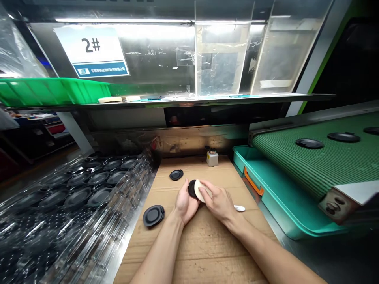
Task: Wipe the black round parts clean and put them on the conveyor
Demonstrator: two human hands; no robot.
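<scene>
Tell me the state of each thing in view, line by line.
Left hand: holding a black disc.
Right hand: gripping a cream pad.
Black disc: partly covered by the pad.
Cream pad: against the disc.
Loose discs: lying on the cardboard.
White bottle: upright; cap looks flipped open.
Clear trays: stacked, loaded with round parts.
Green conveyor: bearing black pieces; motion can't be told.
Teal bin: open-topped.
Light strip: lit.
</scene>
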